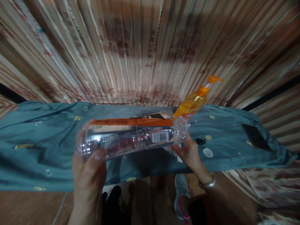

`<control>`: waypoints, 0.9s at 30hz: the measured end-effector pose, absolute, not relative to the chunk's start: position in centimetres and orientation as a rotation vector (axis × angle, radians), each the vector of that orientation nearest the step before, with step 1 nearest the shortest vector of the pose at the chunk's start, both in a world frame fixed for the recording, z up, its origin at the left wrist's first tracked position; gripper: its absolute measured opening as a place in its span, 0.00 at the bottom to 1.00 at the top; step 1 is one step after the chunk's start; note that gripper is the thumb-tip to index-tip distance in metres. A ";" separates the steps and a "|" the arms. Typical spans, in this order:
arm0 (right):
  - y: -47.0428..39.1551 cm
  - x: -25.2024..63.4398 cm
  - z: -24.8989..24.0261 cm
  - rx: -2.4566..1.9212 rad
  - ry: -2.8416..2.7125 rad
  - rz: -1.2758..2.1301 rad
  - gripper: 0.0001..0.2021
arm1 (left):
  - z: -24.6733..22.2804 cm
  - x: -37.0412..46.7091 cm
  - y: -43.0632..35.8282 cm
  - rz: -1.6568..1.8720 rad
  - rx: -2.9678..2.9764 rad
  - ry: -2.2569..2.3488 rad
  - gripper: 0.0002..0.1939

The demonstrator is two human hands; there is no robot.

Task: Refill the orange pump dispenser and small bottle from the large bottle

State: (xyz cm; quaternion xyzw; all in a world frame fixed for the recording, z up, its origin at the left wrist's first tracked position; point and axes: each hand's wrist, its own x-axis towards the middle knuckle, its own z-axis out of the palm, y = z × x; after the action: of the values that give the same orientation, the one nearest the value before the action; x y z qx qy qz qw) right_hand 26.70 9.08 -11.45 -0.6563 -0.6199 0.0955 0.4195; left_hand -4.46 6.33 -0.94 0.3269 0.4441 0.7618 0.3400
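A large clear plastic bottle [140, 140] with an orange-striped label and a barcode lies sideways in the air in front of me. Around its base, at the left, my left hand [90, 168] is closed, thumb on the near side. My right hand [187, 153] is closed at the shoulder near the uncapped neck, its fingers partly hidden behind the bottle. Something white and crumpled, like tissue or cloth [178, 157], shows below the right hand; whether the hand holds it too, I cannot tell. Behind the neck stands a yellow pump bottle [191, 104] with an orange pump.
A teal patterned cloth [51, 140] covers the narrow table. Right of my hand lie a black cap-like piece [201, 141] and a white round lid [207, 152]. A dark phone [256, 137] is farther right. A striped curtain [140, 62] hangs close behind the table.
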 end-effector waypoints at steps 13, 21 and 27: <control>9.1 26.9 -11.9 -1.643 -1.532 0.229 0.26 | -0.9 -4.5 6.4 1.969 0.839 1.160 0.42; 9.2 26.7 -12.0 -1.634 -1.518 0.221 0.25 | -0.4 -4.1 6.6 1.997 0.817 1.156 0.41; 9.2 26.6 -11.9 -1.645 -1.508 0.224 0.27 | -0.4 -3.9 6.6 2.013 0.796 1.163 0.42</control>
State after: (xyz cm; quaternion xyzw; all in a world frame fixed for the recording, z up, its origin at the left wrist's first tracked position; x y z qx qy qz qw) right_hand 26.61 9.19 -11.89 -0.6606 -0.6056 0.0901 0.4345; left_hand -3.91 6.62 -0.37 0.3050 0.4457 0.7718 0.3356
